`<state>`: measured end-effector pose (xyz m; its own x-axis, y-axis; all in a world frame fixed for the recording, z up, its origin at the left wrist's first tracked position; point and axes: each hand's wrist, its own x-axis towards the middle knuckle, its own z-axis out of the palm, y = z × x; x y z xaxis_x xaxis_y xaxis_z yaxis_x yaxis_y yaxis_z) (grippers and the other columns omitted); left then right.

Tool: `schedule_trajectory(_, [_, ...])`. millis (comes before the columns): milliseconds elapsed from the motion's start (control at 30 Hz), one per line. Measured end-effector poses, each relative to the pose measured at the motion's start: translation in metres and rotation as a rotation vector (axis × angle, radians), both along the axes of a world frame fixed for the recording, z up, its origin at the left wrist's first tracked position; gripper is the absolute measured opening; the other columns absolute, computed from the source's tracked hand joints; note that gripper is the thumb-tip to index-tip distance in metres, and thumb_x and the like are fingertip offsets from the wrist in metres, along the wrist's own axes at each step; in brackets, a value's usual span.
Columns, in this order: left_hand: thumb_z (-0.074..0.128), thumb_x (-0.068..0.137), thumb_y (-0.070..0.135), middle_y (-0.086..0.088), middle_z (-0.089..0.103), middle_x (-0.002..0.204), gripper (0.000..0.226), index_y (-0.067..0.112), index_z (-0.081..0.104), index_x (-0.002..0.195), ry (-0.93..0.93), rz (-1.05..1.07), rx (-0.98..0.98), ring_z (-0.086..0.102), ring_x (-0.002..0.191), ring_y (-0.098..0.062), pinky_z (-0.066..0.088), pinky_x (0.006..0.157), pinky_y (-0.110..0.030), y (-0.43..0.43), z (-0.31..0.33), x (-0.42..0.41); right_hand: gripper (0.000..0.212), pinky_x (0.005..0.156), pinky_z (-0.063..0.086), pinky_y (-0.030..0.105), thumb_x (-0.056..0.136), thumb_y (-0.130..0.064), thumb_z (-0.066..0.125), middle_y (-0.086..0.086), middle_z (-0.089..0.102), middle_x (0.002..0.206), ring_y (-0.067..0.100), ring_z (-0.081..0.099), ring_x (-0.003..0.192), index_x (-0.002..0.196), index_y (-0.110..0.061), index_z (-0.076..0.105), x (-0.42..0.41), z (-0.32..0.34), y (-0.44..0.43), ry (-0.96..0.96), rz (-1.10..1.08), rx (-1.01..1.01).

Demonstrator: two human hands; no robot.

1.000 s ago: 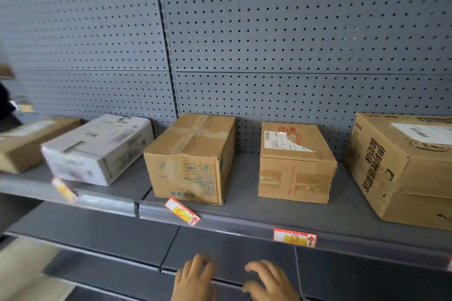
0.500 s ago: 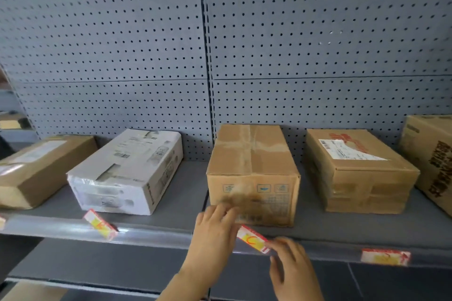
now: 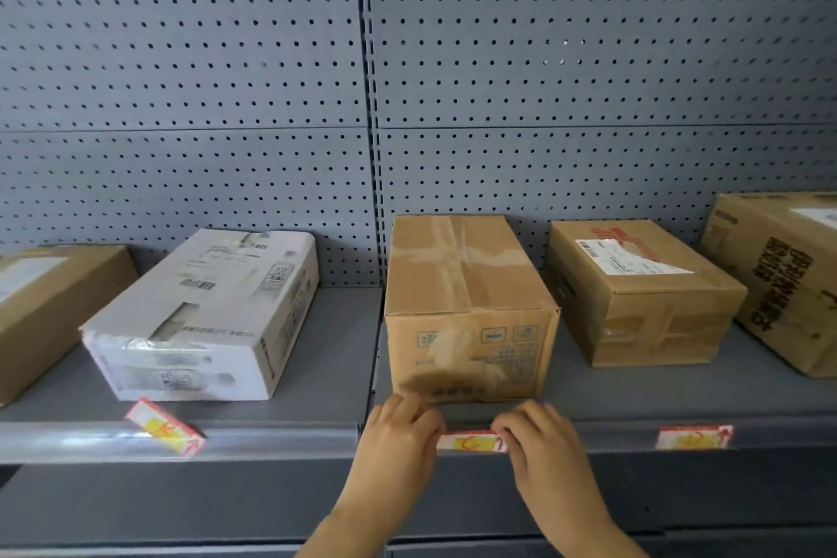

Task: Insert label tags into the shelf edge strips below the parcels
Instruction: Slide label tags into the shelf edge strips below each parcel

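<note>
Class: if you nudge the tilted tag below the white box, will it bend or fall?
Probably stiff: the tag shows straight edges while sitting askew. Likely light and loose: it lies crooked across the strip, so a nudge may dislodge it.

Soft even light; glare on left edge strip (image 3: 68, 439); wide-angle bowing at borders; mild blur.

Left hand (image 3: 398, 437): was bare, seen from its back, with slightly blurred knuckles.
Right hand (image 3: 541, 444): was bare as well, its back and knuckles showing.
Forearms: both were uncovered from the wrists down to the lower edge of the view.
Nails: were too blurred to tell.
</note>
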<state>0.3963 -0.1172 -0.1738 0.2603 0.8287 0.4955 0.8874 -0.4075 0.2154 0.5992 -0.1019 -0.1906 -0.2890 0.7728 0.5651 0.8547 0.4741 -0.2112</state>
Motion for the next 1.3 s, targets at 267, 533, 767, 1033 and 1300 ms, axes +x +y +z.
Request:
schedule_trajectory(267, [0.050, 0.064, 0.013, 0.003, 0.049, 0.092, 0.031, 0.025, 0.058, 0.091, 0.029, 0.082, 0.169, 0.041, 0.073, -0.018, 0.025, 0.064, -0.028, -0.010, -0.031, 0.014, 0.048, 0.053, 0.046, 0.026, 0.043, -0.001, 0.085, -0.007, 0.055, 0.080, 0.013, 0.044, 0.075, 0.080, -0.026, 0.066, 0.002, -0.006, 0.003, -0.088, 0.069, 0.022])
schedule_trajectory(533, [0.031, 0.064, 0.008, 0.003, 0.046, 0.107, 0.055, 0.023, 0.055, 0.111, -0.102, 0.140, 0.142, 0.046, 0.088, -0.016, 0.050, 0.062, -0.024, -0.019, -0.051, 0.030, 0.043, 0.067, 0.054, 0.029, 0.063, -0.011, 0.074, -0.006, 0.057, 0.101, 0.011, 0.047, 0.090, 0.103, -0.026, 0.065, 0.006, -0.026, -0.011, 0.045, -0.013, 0.106])
schedule_trajectory(767, [0.035, 0.063, 0.008, -0.002, 0.066, 0.107, 0.057, 0.026, 0.055, 0.113, -0.223, 0.362, 0.101, 0.051, 0.096, -0.018, 0.036, 0.076, -0.030, -0.033, -0.055, 0.053, 0.054, 0.078, 0.051, 0.038, 0.065, -0.016, 0.068, -0.005, 0.056, 0.109, 0.015, 0.049, 0.097, 0.115, -0.027, 0.052, 0.017, -0.041, -0.019, 0.099, -0.092, 0.090])
schedule_trajectory(1033, [0.053, 0.040, 0.005, 0.006, 0.047, 0.115, 0.080, 0.027, 0.051, 0.116, -0.227, 0.380, 0.094, 0.049, 0.099, -0.019, 0.043, 0.076, -0.035, -0.033, -0.056, 0.059, 0.076, 0.072, 0.053, 0.036, 0.048, -0.009, 0.077, -0.004, 0.054, 0.109, 0.017, 0.049, 0.095, 0.118, -0.025, 0.054, 0.021, -0.040, -0.017, 0.034, -0.004, 0.090])
schedule_trajectory(1300, [0.034, 0.058, 0.006, -0.003, 0.062, 0.106, 0.062, 0.024, 0.053, 0.114, -0.135, 0.444, 0.141, 0.051, 0.096, -0.022, 0.050, 0.071, -0.037, -0.031, -0.056, 0.059, 0.054, 0.072, 0.054, 0.036, 0.065, -0.014, 0.057, -0.005, 0.049, 0.117, 0.017, 0.049, 0.098, 0.118, -0.024, 0.051, 0.017, -0.038, -0.014, 0.030, 0.012, 0.149])
